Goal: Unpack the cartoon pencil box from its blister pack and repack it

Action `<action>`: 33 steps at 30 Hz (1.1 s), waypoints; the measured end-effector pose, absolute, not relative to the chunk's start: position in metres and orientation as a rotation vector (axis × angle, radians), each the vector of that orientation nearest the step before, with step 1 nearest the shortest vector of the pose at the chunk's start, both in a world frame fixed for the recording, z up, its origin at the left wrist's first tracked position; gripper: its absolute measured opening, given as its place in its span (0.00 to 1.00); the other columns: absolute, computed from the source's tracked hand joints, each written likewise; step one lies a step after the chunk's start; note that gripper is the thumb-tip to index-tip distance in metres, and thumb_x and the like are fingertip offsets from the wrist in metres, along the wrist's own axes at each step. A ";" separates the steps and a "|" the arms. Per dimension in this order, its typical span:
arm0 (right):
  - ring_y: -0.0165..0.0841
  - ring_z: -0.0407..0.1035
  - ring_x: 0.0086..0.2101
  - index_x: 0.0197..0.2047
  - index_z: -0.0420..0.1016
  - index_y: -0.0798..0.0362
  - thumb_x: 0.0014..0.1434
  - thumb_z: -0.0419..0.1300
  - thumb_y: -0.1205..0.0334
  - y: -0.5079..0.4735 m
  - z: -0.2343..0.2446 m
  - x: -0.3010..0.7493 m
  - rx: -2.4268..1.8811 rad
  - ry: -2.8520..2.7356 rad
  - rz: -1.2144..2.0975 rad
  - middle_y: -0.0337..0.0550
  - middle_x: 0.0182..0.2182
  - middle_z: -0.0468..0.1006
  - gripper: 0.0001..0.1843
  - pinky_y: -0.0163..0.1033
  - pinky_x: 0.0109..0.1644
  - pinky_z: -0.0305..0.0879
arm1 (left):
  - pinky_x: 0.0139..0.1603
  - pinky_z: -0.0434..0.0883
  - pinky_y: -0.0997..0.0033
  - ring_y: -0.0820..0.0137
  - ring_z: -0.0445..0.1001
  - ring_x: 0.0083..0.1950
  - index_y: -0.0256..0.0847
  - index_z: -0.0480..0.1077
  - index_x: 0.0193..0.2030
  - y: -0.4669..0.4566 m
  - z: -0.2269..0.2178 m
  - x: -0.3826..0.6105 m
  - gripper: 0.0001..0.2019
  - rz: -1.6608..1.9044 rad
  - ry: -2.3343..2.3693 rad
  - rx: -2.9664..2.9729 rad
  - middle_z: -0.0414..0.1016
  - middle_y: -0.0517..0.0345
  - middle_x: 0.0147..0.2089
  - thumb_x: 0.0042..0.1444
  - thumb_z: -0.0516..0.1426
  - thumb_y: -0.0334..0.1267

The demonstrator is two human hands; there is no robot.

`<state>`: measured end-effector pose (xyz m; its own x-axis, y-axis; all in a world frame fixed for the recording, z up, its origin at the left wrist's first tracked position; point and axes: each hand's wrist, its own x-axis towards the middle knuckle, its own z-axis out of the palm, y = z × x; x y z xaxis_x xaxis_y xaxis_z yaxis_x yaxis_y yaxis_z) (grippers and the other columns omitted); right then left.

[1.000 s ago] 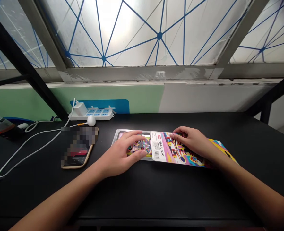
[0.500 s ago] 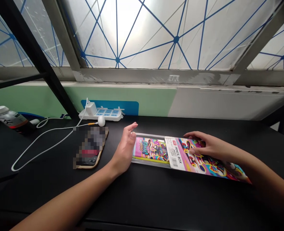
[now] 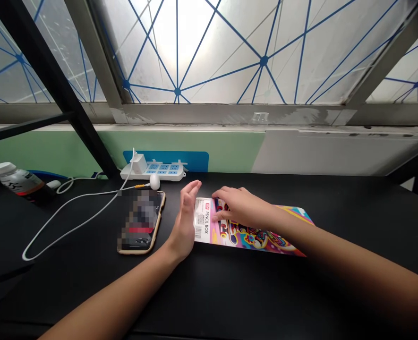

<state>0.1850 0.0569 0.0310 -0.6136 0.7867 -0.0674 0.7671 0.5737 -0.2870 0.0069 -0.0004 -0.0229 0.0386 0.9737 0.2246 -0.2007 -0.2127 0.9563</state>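
A colourful printed cardboard sleeve lies flat on the black desk, its white left end reading "PENCIL BOX" above a barcode. The clear case with the pink printed insert is hidden inside it. My left hand stands on edge at the sleeve's left end, fingers stretched upward and palm against that end. From above, my right hand grips the sleeve near its label, the thumb on the printed face and the fingers at the far edge. My right forearm crosses over the sleeve's right part.
Left of my left hand lies a phone in a tan-edged case. A white cable loops beside it from a power strip at the wall. A white-capped bottle is at far left. A black slanted post rises before the window.
My right hand has slid the sleeve leftward over the clear case, up to my left palm. The pink insert that showed before is now covered. My left hand has stayed nearly still.
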 end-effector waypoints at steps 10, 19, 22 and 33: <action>0.51 0.73 0.51 0.60 0.72 0.46 0.61 0.57 0.33 0.041 0.025 0.293 -1.643 -2.393 0.405 0.52 0.59 0.74 0.33 0.55 0.54 0.69 | 0.41 0.80 0.64 0.64 0.82 0.46 0.50 0.51 0.66 0.010 -0.016 -0.001 0.32 1.249 1.153 0.889 0.68 0.43 0.67 0.58 0.57 0.28; 0.41 0.75 0.37 0.44 0.75 0.48 0.62 0.57 0.35 0.042 0.004 0.337 -1.655 -2.291 0.794 0.46 0.40 0.82 0.25 0.42 0.36 0.69 | 0.30 0.77 0.72 0.72 0.80 0.30 0.43 0.56 0.67 0.014 -0.008 0.002 0.33 1.338 1.266 0.690 0.79 0.47 0.50 0.57 0.61 0.24; 0.38 0.73 0.33 0.40 0.73 0.48 0.59 0.59 0.33 0.039 0.006 0.333 -1.670 -2.268 0.660 0.45 0.36 0.80 0.25 0.40 0.33 0.65 | 0.31 0.78 0.70 0.70 0.81 0.32 0.44 0.57 0.67 0.014 -0.008 0.000 0.35 1.371 1.268 0.692 0.80 0.48 0.50 0.55 0.63 0.24; 0.42 0.69 0.35 0.34 0.71 0.46 0.56 0.58 0.27 0.015 0.025 0.331 -1.441 -2.068 0.070 0.50 0.39 0.75 0.28 0.49 0.39 0.66 | 0.48 0.76 0.66 0.65 0.79 0.47 0.42 0.70 0.46 0.010 -0.009 0.001 0.14 1.378 1.031 0.999 0.79 0.55 0.45 0.67 0.56 0.51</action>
<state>0.3307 0.0147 0.0246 -0.2215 0.8664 0.4476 0.8339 0.4062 -0.3736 0.0010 0.0098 -0.0092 -0.0521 0.9985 0.0160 -0.2663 -0.0293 0.9635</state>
